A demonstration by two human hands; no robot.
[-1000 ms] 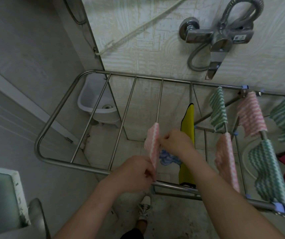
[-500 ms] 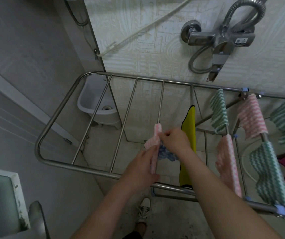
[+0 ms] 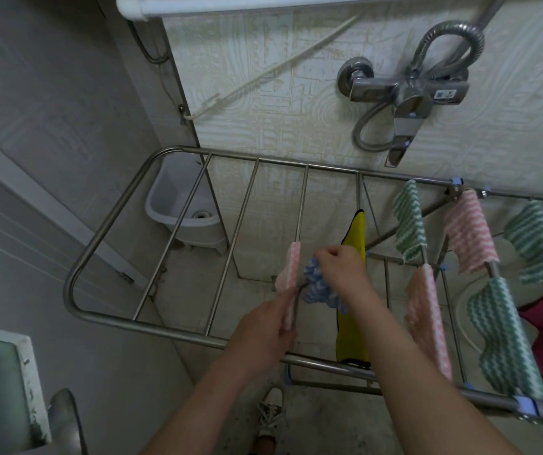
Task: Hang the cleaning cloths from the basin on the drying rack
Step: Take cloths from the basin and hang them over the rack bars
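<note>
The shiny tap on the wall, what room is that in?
Probably a bathroom or wash area: a chrome shower mixer tap with its metal hose on the tiled wall, and a white plastic basin on the floor.

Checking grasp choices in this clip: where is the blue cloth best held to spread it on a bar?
Probably by a loose corner at its lower edge, from the person's side. The blue cloth is bunched under the right hand, so a corner lets it open out. The left hand pinches the pink cloth.

Tiled bathrm wall (image 3: 263, 93), shower tap (image 3: 408, 96)
</note>
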